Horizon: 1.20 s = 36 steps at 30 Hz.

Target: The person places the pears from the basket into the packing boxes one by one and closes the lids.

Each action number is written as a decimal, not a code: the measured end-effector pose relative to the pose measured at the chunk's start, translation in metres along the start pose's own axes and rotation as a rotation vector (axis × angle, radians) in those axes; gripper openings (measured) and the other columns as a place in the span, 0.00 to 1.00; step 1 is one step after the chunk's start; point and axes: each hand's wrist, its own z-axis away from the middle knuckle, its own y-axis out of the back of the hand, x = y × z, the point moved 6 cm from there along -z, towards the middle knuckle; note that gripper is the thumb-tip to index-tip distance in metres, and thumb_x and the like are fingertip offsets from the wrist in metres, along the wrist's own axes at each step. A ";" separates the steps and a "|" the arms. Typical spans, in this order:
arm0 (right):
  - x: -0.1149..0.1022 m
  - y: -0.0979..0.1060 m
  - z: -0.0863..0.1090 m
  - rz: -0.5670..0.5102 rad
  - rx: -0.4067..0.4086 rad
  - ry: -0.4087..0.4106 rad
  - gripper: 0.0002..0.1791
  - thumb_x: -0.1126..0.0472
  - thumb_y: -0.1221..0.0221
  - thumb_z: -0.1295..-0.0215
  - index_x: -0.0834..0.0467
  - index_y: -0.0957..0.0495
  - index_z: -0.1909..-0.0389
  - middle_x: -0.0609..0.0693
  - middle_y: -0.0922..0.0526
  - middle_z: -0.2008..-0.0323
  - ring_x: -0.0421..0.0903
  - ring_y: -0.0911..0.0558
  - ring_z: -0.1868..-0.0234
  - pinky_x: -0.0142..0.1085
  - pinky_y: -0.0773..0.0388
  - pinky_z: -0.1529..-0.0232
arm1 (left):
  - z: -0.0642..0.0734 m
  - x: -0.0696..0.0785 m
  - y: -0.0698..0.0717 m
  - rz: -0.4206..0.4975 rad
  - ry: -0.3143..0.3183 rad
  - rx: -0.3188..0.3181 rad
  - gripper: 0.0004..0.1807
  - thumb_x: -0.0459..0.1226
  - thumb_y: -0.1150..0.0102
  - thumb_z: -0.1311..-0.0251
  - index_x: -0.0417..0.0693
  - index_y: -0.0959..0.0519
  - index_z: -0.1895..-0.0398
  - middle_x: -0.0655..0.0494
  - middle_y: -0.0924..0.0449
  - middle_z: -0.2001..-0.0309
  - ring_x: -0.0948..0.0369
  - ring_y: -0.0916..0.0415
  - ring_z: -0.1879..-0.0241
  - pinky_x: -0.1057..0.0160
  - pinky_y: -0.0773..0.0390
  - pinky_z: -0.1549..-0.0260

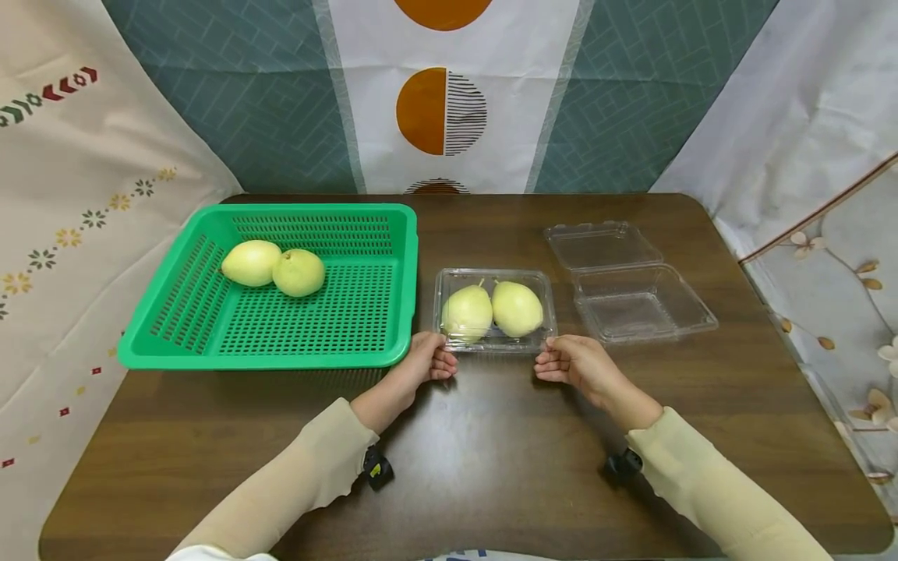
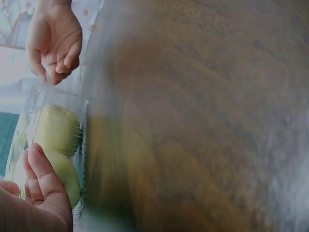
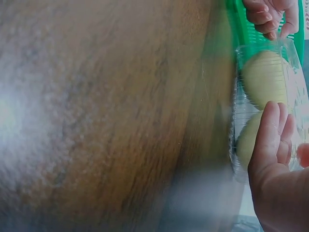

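A clear plastic clamshell box [image 1: 494, 344] with its lid down lies mid-table, two yellow-green pears [image 1: 517, 309] side by side inside. My left hand [image 1: 425, 360] pinches the box's front left corner. At the front right corner, my right hand [image 1: 577, 368] does the same, thumb at the rim and fingers in front of the wall. Both wrist views show the ribbed side of the box [image 2: 72, 96] with the pears behind it.
On the left stands a green plastic basket [image 1: 365, 362] holding two more pears [image 1: 298, 273]. A second clear clamshell box [image 1: 624, 308] lies unfolded to the right. The brown wooden table [image 1: 484, 467] meets patterned cloth hangings at the back and sides.
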 end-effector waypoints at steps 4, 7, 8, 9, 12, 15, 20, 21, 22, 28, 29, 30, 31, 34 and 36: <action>0.000 0.000 0.000 0.010 -0.003 0.003 0.13 0.68 0.60 0.30 0.62 0.28 0.69 0.47 0.20 0.77 0.41 0.17 0.72 0.32 0.18 0.63 | 0.001 -0.001 0.000 0.016 -0.023 -0.008 0.06 0.33 0.63 0.38 0.43 0.35 0.71 0.61 0.26 0.85 0.69 0.27 0.85 0.74 0.27 0.83; -0.002 -0.001 -0.001 0.018 -0.009 0.010 0.13 0.69 0.59 0.30 0.62 0.27 0.71 0.46 0.20 0.78 0.41 0.17 0.72 0.32 0.18 0.63 | 0.001 0.001 0.000 0.023 -0.052 -0.009 0.06 0.32 0.63 0.38 0.44 0.35 0.72 0.62 0.26 0.86 0.70 0.26 0.85 0.76 0.29 0.84; -0.002 -0.001 -0.001 0.018 -0.011 0.012 0.13 0.69 0.59 0.31 0.61 0.27 0.71 0.46 0.20 0.78 0.41 0.17 0.72 0.32 0.18 0.63 | 0.001 0.002 0.001 0.021 -0.056 -0.008 0.07 0.32 0.63 0.37 0.45 0.35 0.72 0.62 0.26 0.86 0.70 0.26 0.85 0.76 0.30 0.84; -0.003 -0.001 -0.001 0.015 -0.011 0.012 0.14 0.69 0.59 0.31 0.61 0.27 0.72 0.46 0.20 0.78 0.41 0.16 0.72 0.32 0.18 0.63 | 0.002 0.002 0.001 0.021 -0.060 -0.008 0.07 0.32 0.63 0.37 0.45 0.36 0.73 0.63 0.26 0.86 0.70 0.26 0.85 0.76 0.30 0.84; -0.004 -0.001 -0.002 0.005 -0.013 0.007 0.15 0.70 0.59 0.31 0.60 0.27 0.73 0.46 0.20 0.79 0.40 0.16 0.73 0.32 0.18 0.64 | 0.002 0.003 0.002 0.017 -0.062 -0.015 0.07 0.31 0.63 0.37 0.46 0.36 0.73 0.63 0.26 0.86 0.70 0.26 0.84 0.76 0.31 0.84; -0.004 -0.001 -0.002 -0.002 -0.011 0.000 0.15 0.70 0.59 0.31 0.60 0.27 0.73 0.46 0.20 0.80 0.40 0.16 0.73 0.32 0.18 0.64 | 0.002 0.003 0.001 0.019 -0.059 -0.028 0.07 0.31 0.63 0.37 0.46 0.36 0.73 0.63 0.26 0.86 0.71 0.26 0.85 0.77 0.31 0.84; -0.002 -0.002 -0.003 -0.020 -0.007 -0.006 0.14 0.70 0.59 0.31 0.61 0.27 0.72 0.46 0.19 0.79 0.41 0.16 0.73 0.33 0.17 0.64 | 0.003 0.000 0.001 0.015 -0.060 -0.015 0.07 0.31 0.63 0.37 0.44 0.35 0.72 0.63 0.27 0.86 0.71 0.26 0.85 0.76 0.31 0.84; -0.001 -0.002 -0.003 -0.023 -0.005 -0.007 0.14 0.70 0.59 0.31 0.61 0.27 0.72 0.46 0.19 0.79 0.41 0.16 0.73 0.33 0.17 0.64 | 0.003 -0.001 0.001 0.016 -0.060 -0.006 0.06 0.31 0.64 0.37 0.44 0.35 0.71 0.63 0.27 0.85 0.71 0.27 0.85 0.76 0.30 0.83; -0.001 -0.003 -0.004 -0.025 -0.003 -0.006 0.14 0.70 0.59 0.31 0.61 0.27 0.72 0.46 0.19 0.80 0.41 0.16 0.73 0.33 0.17 0.64 | 0.004 -0.001 0.002 0.019 -0.065 0.005 0.06 0.32 0.64 0.36 0.43 0.35 0.70 0.63 0.27 0.85 0.70 0.27 0.85 0.76 0.30 0.83; 0.000 -0.010 -0.008 -0.012 0.001 -0.005 0.12 0.69 0.59 0.31 0.64 0.28 0.70 0.47 0.20 0.79 0.41 0.16 0.73 0.33 0.17 0.65 | 0.006 -0.005 0.005 0.082 -0.105 0.085 0.07 0.33 0.65 0.33 0.43 0.36 0.68 0.61 0.30 0.82 0.69 0.32 0.83 0.75 0.29 0.82; 0.000 -0.011 -0.009 -0.009 0.002 -0.006 0.12 0.69 0.59 0.30 0.64 0.28 0.70 0.47 0.20 0.79 0.41 0.16 0.73 0.33 0.17 0.65 | 0.006 -0.006 0.006 0.091 -0.109 0.097 0.08 0.34 0.65 0.32 0.44 0.36 0.68 0.61 0.31 0.81 0.69 0.32 0.82 0.75 0.29 0.81; 0.000 -0.012 -0.010 -0.008 -0.001 -0.006 0.11 0.69 0.59 0.31 0.65 0.29 0.70 0.47 0.20 0.79 0.42 0.16 0.73 0.33 0.17 0.65 | 0.006 -0.007 0.006 0.099 -0.115 0.105 0.09 0.35 0.66 0.31 0.44 0.36 0.68 0.61 0.31 0.80 0.68 0.32 0.82 0.75 0.29 0.80; 0.000 -0.013 -0.011 -0.008 0.001 -0.005 0.11 0.69 0.59 0.31 0.65 0.29 0.69 0.47 0.20 0.79 0.42 0.16 0.73 0.33 0.17 0.65 | 0.007 -0.008 0.007 0.106 -0.120 0.114 0.10 0.36 0.66 0.29 0.44 0.36 0.68 0.60 0.31 0.80 0.68 0.32 0.81 0.74 0.28 0.79; 0.000 -0.017 -0.014 -0.003 -0.004 0.003 0.10 0.69 0.58 0.31 0.65 0.29 0.69 0.47 0.20 0.79 0.42 0.16 0.73 0.33 0.17 0.65 | 0.009 -0.008 0.008 0.118 -0.132 0.127 0.13 0.40 0.69 0.26 0.44 0.36 0.67 0.60 0.32 0.79 0.68 0.31 0.80 0.74 0.28 0.78; -0.001 -0.020 -0.016 -0.004 -0.005 0.007 0.10 0.69 0.58 0.31 0.65 0.29 0.69 0.47 0.20 0.79 0.42 0.16 0.73 0.34 0.17 0.65 | 0.009 -0.009 0.008 0.131 -0.130 0.137 0.17 0.43 0.70 0.25 0.41 0.35 0.65 0.61 0.32 0.79 0.68 0.31 0.80 0.74 0.29 0.78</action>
